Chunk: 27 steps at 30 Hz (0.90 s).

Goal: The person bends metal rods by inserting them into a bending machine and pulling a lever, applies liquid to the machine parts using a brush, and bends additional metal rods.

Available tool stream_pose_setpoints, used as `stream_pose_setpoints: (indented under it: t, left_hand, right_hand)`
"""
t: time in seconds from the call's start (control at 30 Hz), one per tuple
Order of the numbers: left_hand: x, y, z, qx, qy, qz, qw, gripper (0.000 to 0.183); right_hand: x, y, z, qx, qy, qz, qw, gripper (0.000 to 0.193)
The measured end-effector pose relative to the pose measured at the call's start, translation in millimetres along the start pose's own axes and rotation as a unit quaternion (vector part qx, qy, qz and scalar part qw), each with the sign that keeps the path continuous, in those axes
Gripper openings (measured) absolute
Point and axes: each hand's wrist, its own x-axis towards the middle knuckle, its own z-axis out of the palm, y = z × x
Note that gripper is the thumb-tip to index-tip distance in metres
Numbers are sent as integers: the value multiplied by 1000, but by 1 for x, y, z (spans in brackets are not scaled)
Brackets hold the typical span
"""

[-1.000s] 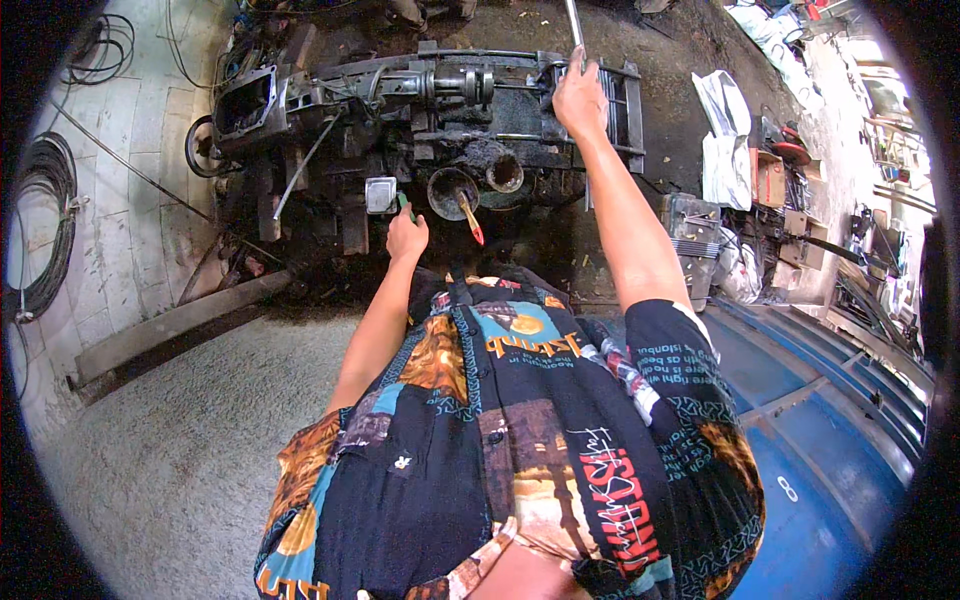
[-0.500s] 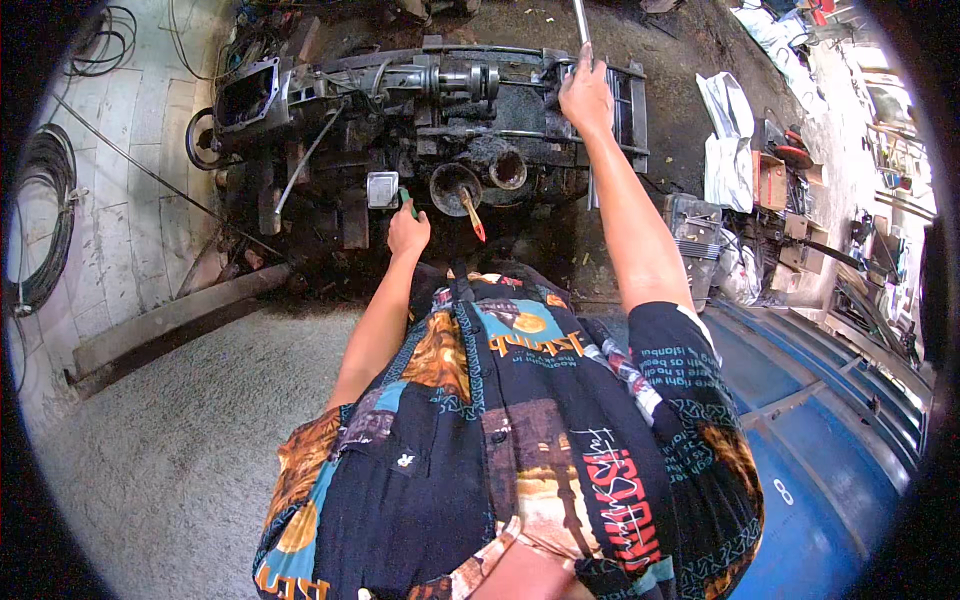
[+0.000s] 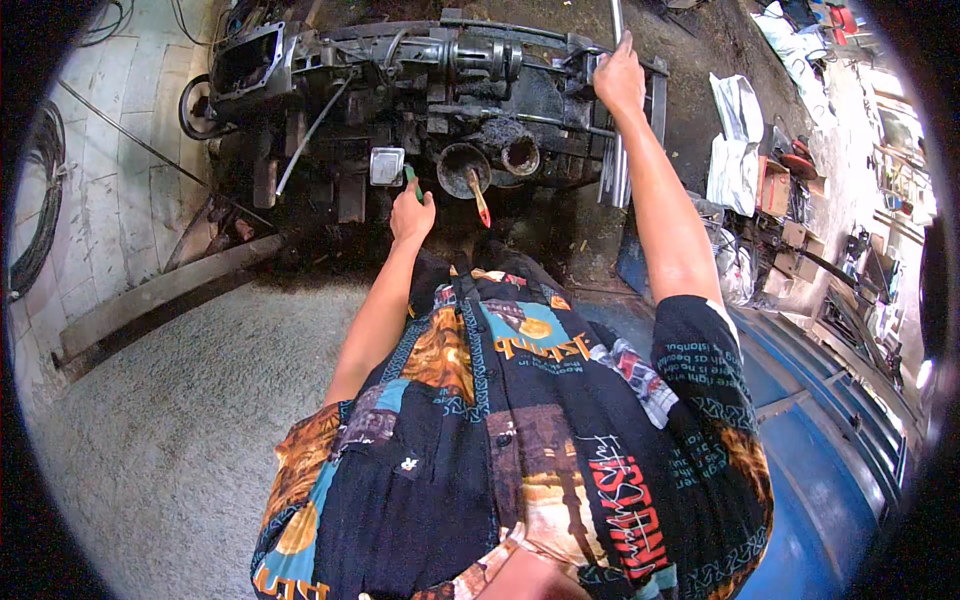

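My left hand (image 3: 412,214) is closed around a green handle (image 3: 410,175); the kind of tool is hidden. Right beside it is a square, light-coloured metal tin (image 3: 387,166). A paintbrush (image 3: 480,200) with a pale handle and a red tip leans in a round, funnel-like metal bowl (image 3: 463,158). At the machine's right end, my right hand (image 3: 621,80) has its fingers wrapped round an upright metal bar (image 3: 617,18). Below that hand, a shiny metal piece (image 3: 614,178) shows beside my forearm. The greasy dark machine (image 3: 420,95) stretches across in front of me.
A slanted metal rod (image 3: 308,145) sticks out from the machine's left part. Coiled cable (image 3: 40,200) hangs on the tiled wall at left. Silver sheeting (image 3: 733,150) and boxes (image 3: 775,188) stand to the right. A blue metal panel (image 3: 800,440) lies at lower right.
The whole view has shifted slightly, so the machine sits higher and further right. My right hand is a little further right with the bar, and more of the shiny piece below shows. My left grip is unchanged.
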Motion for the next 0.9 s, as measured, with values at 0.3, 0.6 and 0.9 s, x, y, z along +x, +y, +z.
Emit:
stream_pose_setpoints:
  t: [0.3,0.6,0.9]
  left_hand:
    - [-2,4,-2,11,-18,-3,1000,51]
    - [-4,3,-3,1,-9,3,1000,50]
    - [-4,9,-7,10,-27,-8,1000,50]
  right_hand:
    - [-4,0,0,-17,32,-33,999,66]
    - [2,5,4,-10,50,-51,997,66]
    - [2,7,5,-3,55,-51,997,66]
